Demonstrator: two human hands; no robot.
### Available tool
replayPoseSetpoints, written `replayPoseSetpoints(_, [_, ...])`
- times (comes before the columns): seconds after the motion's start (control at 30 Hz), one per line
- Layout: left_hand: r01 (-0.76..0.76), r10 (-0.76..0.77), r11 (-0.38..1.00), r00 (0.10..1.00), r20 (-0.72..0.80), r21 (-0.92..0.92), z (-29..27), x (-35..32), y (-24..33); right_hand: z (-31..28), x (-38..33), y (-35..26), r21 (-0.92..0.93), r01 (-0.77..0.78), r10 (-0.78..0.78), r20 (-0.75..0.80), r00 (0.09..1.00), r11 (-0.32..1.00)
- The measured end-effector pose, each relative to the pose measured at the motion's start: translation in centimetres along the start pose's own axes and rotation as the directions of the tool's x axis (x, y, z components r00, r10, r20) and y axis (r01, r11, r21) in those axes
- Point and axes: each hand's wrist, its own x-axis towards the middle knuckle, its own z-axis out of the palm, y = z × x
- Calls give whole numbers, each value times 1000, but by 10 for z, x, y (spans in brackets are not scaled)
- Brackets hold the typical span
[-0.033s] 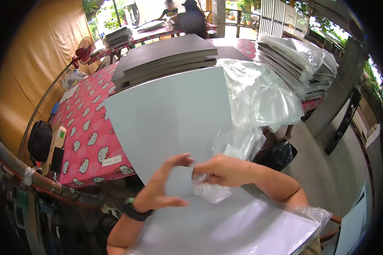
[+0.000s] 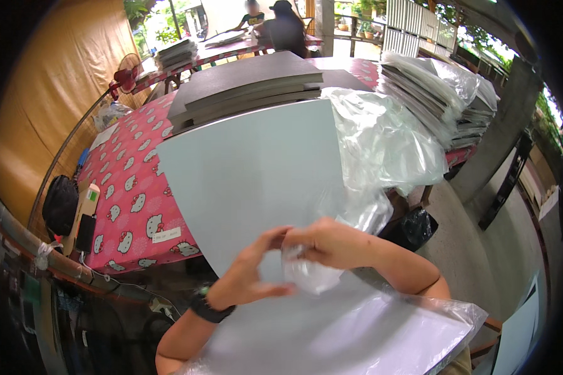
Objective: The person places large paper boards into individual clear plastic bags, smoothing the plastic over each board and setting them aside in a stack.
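A large pale grey-blue board stands tilted up in front of me, its lower edge near my hands. My left hand, with a black wristband, and my right hand meet at that lower edge. Both pinch a bunched piece of clear plastic film against the board. Below my hands another pale board lies inside a clear plastic sleeve across my lap. Loose clear plastic trails up from my right hand over the board's right side.
Behind the board a table has a red patterned cloth and a stack of dark grey boards. Bagged board stacks sit at right. A fan, a black bag, a concrete post and seated people surround it.
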Motion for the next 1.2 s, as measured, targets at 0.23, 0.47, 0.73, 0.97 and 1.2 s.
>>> replayPoseSetpoints(0.23, [117,-298,877,893,-338,-466,2,18,-18,19,20,21,195,110,-3,-479,878,975])
replayPoseSetpoints(0.47, [94,-389,678,887,-248,-729,-6,17,-13,11,25,24,457,95,163,-493,855,884])
replayPoseSetpoints(0.73, [25,-376,703,861,-343,-710,0,19,-13,16,26,22,466,80,232,-573,786,881])
replayPoseSetpoints(0.97, [158,-412,720,881,-234,-676,-2,15,-18,25,23,19,-96,22,-70,-537,841,995])
replayPoseSetpoints(1.2, [47,-248,296,968,-29,-954,5,-12,-10,24,23,27,-133,-3,-74,-573,816,991])
